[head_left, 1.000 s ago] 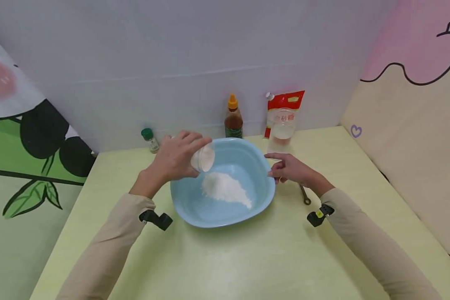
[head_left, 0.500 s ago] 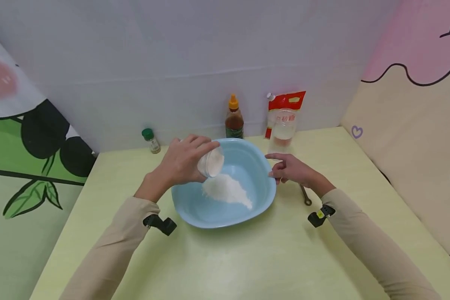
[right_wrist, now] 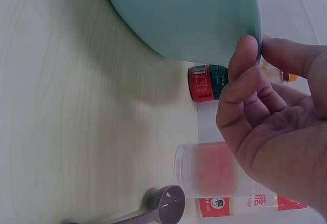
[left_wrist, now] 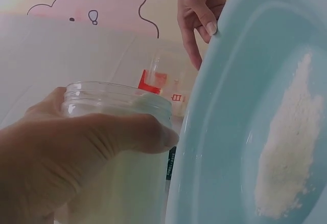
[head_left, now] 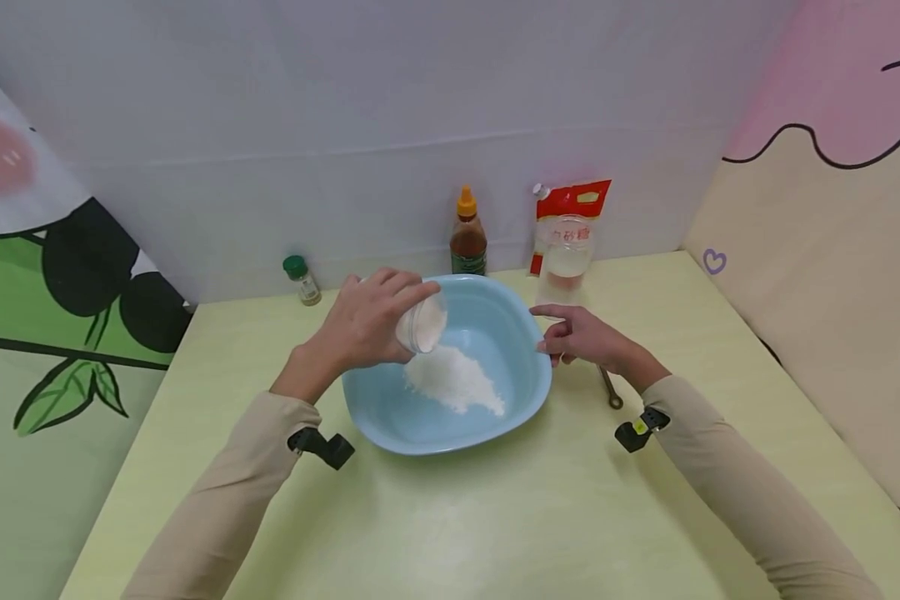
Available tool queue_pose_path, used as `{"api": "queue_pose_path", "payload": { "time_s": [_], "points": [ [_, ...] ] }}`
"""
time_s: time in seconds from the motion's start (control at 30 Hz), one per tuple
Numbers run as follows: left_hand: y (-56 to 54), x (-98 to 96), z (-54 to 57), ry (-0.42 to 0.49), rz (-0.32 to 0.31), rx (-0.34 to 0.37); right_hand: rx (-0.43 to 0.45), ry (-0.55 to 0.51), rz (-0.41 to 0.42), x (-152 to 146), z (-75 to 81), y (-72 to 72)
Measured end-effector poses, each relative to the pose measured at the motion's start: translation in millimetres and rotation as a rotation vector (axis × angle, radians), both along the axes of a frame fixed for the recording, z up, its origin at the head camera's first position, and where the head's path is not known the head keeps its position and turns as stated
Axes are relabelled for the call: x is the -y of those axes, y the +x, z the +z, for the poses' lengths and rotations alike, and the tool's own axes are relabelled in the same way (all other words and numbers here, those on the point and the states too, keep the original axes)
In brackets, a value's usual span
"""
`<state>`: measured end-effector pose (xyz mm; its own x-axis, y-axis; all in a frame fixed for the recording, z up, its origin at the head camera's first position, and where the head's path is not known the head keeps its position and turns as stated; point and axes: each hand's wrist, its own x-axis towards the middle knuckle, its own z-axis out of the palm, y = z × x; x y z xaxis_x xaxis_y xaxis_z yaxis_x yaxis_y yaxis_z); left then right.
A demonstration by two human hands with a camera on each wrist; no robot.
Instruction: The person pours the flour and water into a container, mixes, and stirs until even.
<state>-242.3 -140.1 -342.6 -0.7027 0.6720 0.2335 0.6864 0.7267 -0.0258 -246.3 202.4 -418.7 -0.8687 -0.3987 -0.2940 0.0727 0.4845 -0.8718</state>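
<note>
My left hand grips a clear jar of white powder, tipped over the left side of a light blue basin. A heap of white powder lies on the basin floor, below and right of the jar's mouth. In the left wrist view, the thumb wraps across the jar close to the basin's rim. My right hand pinches the basin's right rim; in the right wrist view the wall passes between thumb and fingertips.
Along the back stand a green-capped shaker, an orange-capped sauce bottle, a red-and-white sugar bag and a clear plastic container before it. A dark measuring spoon lies on the table under the right forearm.
My left hand has moved the jar slightly right and down over the basin. The powder heap has spread at its lower edge. My right hand stays at the rim.
</note>
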Motion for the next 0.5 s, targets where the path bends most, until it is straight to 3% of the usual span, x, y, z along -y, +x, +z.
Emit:
{"api": "queue_pose_path", "payload": {
  "time_s": [0.17,0.3,0.5],
  "points": [
    [-1.0,4.4,-3.0,0.09,0.062,0.109,-0.003,0.002,0.001,0.0,0.6,1.5],
    [-4.5,13.2,-9.3,0.237,0.093,0.205,0.003,0.0,0.002,-0.1,1.2,3.1],
    [-7.5,23.8,-14.4,0.454,0.17,0.293,-0.002,-0.009,0.002,-0.5,0.7,4.1]
  ]
}}
